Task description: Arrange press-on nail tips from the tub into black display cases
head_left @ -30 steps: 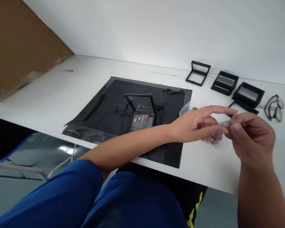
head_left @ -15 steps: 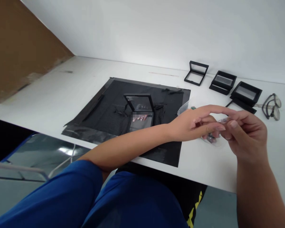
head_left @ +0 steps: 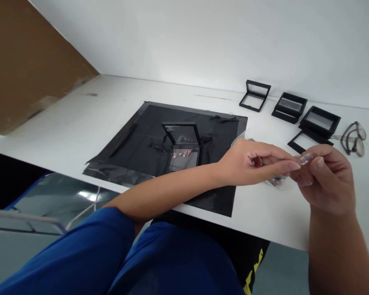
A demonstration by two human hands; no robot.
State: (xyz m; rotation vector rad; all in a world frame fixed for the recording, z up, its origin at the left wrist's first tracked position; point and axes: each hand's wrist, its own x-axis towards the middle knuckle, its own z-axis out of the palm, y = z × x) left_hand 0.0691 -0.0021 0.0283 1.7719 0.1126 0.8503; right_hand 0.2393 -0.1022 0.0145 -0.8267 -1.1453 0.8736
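Above the right part of the table, my two hands meet at the fingertips. My left hand pinches one end of a small shiny clear piece, and my right hand grips its other end between thumb and forefinger. Its exact kind is too small to tell. Under my hands lies a clear plastic bag with small coloured items, mostly hidden. To the left, an open black display frame with clear film stands on a black mat. Several small glossy pinkish pieces show at its lower half.
Three more black frames stand open at the back right of the white table. A pair of glasses lies beside them. A white wall rises behind, and a brown panel leans in at the left.
My right hand has moved slightly right and turned, so more of the shiny piece shows. My left hand has followed a little to the right. The frames have stayed put.
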